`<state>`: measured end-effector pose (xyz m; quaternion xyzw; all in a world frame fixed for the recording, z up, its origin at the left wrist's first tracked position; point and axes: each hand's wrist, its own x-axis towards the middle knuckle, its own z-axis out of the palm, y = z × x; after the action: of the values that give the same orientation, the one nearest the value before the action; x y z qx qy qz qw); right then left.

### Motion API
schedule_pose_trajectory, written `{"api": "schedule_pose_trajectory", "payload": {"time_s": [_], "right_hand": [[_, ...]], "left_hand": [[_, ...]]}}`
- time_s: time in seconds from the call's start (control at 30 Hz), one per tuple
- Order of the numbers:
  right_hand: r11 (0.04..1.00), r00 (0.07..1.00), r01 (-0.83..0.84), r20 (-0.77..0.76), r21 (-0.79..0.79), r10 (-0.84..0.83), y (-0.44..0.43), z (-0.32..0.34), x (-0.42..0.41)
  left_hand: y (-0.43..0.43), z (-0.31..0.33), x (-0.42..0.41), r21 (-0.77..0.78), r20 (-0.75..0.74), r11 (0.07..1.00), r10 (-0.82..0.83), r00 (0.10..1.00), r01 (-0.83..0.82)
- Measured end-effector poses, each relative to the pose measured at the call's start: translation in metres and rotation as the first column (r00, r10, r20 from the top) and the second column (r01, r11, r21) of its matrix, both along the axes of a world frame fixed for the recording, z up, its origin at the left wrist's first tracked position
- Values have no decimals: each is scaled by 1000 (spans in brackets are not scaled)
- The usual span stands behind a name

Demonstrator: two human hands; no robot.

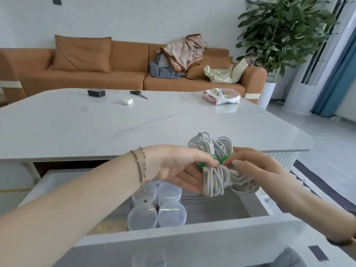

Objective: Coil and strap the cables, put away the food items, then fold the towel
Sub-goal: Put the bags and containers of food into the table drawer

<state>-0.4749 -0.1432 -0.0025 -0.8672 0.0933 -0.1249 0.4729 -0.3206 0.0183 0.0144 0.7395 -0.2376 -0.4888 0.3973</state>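
Two coils of white cable (pixel 215 176), each cinched at the waist by a green strap (pixel 213 160), hang in the air over an open drawer (pixel 192 228) at the table's near edge. My left hand (pixel 177 166) grips the bundle from the left, thumb on the green strap and fingers underneath. My right hand (pixel 256 166) holds the bundle's right side with fingertips at the strap. A patterned towel (pixel 221 96) lies crumpled at the far right of the white table (pixel 96 124).
Several clear round lidded containers (pixel 158 207) stand in the drawer's left half. On the far table lie a black box (pixel 96 92), scissors (pixel 138 94) and a white earbud case (pixel 127 101). Behind are an orange sofa (pixel 115 74) with clothes and a potted plant (pixel 279 35).
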Motion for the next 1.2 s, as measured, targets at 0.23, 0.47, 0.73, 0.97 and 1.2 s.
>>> {"api": "schedule_pose_trajectory", "payload": {"time_s": [0.23, 0.47, 0.73, 0.97, 1.2], "right_hand": [[989, 945, -22, -326, -150, -29, -34, -38, 9], [892, 772, -325, -633, -315, 57, -44, -70, 50], [724, 642, -554, -764, -410, 59, -51, -75, 70], [768, 638, -537, -764, -349, 98, -57, -76, 62], [770, 913, -302, -402, -562, 65, -39, -35, 23]], "left_hand": [[-35, -48, -12, 168, -83, 986, 7, 997, 7], [-67, -88, -14, 449, 111, 892, -122, 986, 60], [-84, -95, -3, 634, 214, 771, -252, 944, 62], [-85, -95, -11, 638, 334, 756, -444, 831, 148], [-13, -50, -30, 154, 675, 986, -56, 736, -66]]}}
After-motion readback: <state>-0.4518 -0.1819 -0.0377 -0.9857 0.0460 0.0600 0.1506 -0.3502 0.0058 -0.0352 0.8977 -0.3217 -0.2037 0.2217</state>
